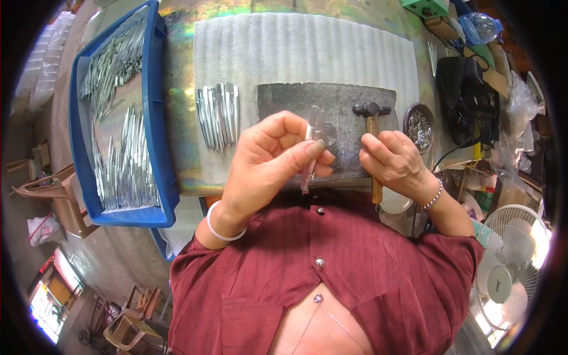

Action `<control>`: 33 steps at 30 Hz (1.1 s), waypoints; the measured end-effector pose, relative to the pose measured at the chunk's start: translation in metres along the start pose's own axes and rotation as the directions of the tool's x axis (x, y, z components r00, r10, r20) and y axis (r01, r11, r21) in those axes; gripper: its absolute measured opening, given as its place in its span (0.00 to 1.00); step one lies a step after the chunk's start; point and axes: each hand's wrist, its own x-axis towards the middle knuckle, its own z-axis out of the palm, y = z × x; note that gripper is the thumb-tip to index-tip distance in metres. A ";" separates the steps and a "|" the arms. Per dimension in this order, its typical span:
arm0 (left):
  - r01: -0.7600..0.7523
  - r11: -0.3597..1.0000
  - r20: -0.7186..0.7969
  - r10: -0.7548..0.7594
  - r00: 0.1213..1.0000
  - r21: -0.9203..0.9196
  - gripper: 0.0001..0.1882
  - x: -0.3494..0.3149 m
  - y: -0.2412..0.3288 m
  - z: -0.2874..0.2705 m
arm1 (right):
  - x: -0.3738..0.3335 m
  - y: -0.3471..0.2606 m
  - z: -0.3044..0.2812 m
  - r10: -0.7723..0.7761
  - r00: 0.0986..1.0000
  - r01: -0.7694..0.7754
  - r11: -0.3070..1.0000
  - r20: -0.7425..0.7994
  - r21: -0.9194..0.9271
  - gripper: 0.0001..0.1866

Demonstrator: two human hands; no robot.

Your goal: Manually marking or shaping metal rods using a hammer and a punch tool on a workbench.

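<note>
While the left hand (266, 148) pinches a slim piece (316, 123) at centre frame, the right hand (396, 160) grips the hammer (372, 110), centre-right; apparently an alignment step, next calling for steady support.

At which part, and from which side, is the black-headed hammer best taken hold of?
Probably by its wooden handle, from the person's near right side: the handle is slim and points toward the person, with the black head at the far end. The right hand is curled there.
</note>
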 end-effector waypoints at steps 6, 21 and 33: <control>0.045 0.998 -0.005 -0.045 0.999 0.037 0.05 -0.005 -0.008 0.013 | 0.017 -0.012 -0.046 0.404 0.914 -0.299 0.728 -0.034 0.617 0.15; -0.095 0.947 0.061 0.080 0.995 0.306 0.05 -0.009 -0.020 0.018 | 0.051 -0.045 -0.032 0.654 0.708 -0.119 -0.263 0.267 0.958 0.06; -0.141 0.977 0.079 0.130 0.988 0.162 0.05 -0.009 -0.021 0.021 | 0.057 -0.046 -0.037 0.701 0.697 -0.228 0.014 0.153 0.974 0.06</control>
